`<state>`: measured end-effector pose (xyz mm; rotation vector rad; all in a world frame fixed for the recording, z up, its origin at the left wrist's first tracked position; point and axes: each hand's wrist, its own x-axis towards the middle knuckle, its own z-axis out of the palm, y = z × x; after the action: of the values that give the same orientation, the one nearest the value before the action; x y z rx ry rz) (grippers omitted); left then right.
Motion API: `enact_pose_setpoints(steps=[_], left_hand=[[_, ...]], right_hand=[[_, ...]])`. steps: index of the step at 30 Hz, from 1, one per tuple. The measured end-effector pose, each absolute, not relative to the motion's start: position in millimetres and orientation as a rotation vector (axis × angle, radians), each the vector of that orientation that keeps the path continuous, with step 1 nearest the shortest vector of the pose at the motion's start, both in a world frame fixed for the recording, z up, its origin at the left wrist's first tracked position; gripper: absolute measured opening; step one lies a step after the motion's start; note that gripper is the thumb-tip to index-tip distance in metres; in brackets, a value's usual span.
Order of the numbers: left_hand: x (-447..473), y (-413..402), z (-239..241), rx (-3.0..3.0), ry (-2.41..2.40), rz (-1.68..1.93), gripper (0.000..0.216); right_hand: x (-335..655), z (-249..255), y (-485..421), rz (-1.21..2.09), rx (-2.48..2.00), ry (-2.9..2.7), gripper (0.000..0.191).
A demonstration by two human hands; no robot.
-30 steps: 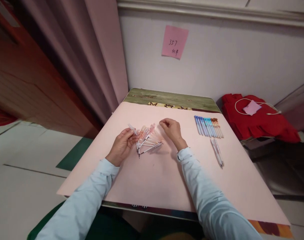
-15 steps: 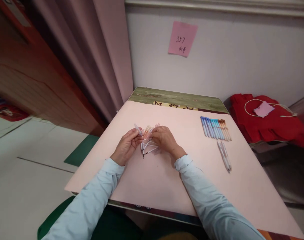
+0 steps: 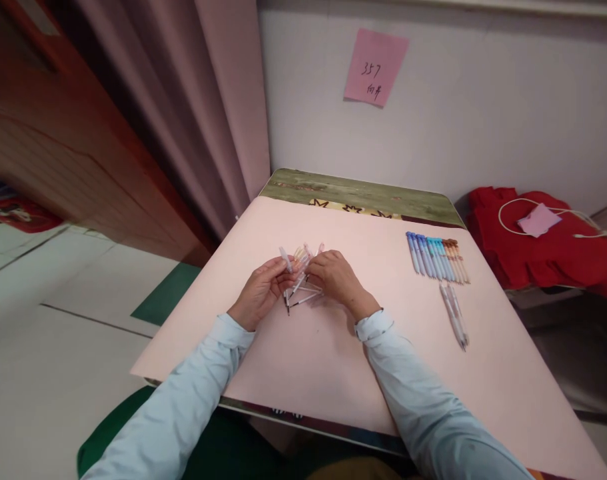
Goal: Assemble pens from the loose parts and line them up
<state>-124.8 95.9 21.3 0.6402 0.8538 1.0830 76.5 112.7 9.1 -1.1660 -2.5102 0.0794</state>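
Observation:
My left hand (image 3: 260, 291) is closed on a fanned bunch of pink and orange pens (image 3: 298, 277), held just above the pink sheet (image 3: 333, 347) that covers the table. My right hand (image 3: 336, 277) is closed too, its fingers pinching at the same bunch from the right side. What exactly the right fingers grip is partly hidden. Both sleeves are light blue.
A neat row of blue and brown pens (image 3: 436, 255) lies at the right of the sheet, with two more pens (image 3: 454, 314) below it. A red cloth (image 3: 533, 247) with a white cable lies beyond the table. A pink note (image 3: 376, 67) is on the wall, and a curtain (image 3: 203, 113) hangs at left.
My right hand has come left from beside the bunch and closed on the pens that my left hand holds. The view has shifted slightly.

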Motion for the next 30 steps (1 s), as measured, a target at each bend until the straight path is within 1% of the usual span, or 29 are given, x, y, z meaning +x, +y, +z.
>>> enact_pose_setpoints(steps=[5, 11, 14, 16, 18, 20, 22, 24, 27, 30], left_hand=[[-122.9, 87.6, 18.7, 0.651, 0.843, 1.055, 0.025], [-117.3, 75.2, 21.2, 0.638, 0.828, 1.031, 0.023], [-115.6, 71.9, 27.2, 0.656, 0.818, 1.007, 0.023], [-114.9, 71.2, 32.2, 0.665, 0.826, 1.001, 0.023], [-113.1, 70.7, 37.0, 0.675, 0.838, 1.006, 0.022], [-109.3, 69.6, 40.6, 0.679, 0.844, 1.002, 0.019], [-103.6, 67.8, 42.4, 0.673, 0.843, 0.981, 0.014], [-97.1, 66.1, 42.4, 0.661, 0.842, 0.96, 0.012], [-88.2, 65.0, 40.9, 0.639, 0.857, 0.971, 0.011], [-82.4, 64.9, 39.7, 0.608, 0.857, 1.001, 0.01]], right_hand=[[77.6, 7.9, 110.6, 0.009, -1.15, -2.539, 0.015], [80.0, 5.4, 108.7, -0.054, -1.094, -2.463, 0.016], [82.6, 10.2, 100.7, -0.021, -0.983, -2.308, 0.014], [85.6, 14.7, 91.3, 0.052, -0.972, -2.101, 0.01], [90.7, 18.2, 80.6, 0.167, -1.055, -1.815, 0.01], [99.1, 18.7, 71.7, 0.267, -1.167, -1.531, 0.014], [110.6, 14.7, 66.8, 0.272, -1.27, -1.352, 0.016], [123.0, 6.9, 66.3, 0.182, -1.391, -1.305, 0.017], [136.7, -7.3, 69.7, 0.062, -1.616, -1.394, 0.017], [141.7, -17.3, 71.9, 0.1, -1.76, -1.543, 0.015]])
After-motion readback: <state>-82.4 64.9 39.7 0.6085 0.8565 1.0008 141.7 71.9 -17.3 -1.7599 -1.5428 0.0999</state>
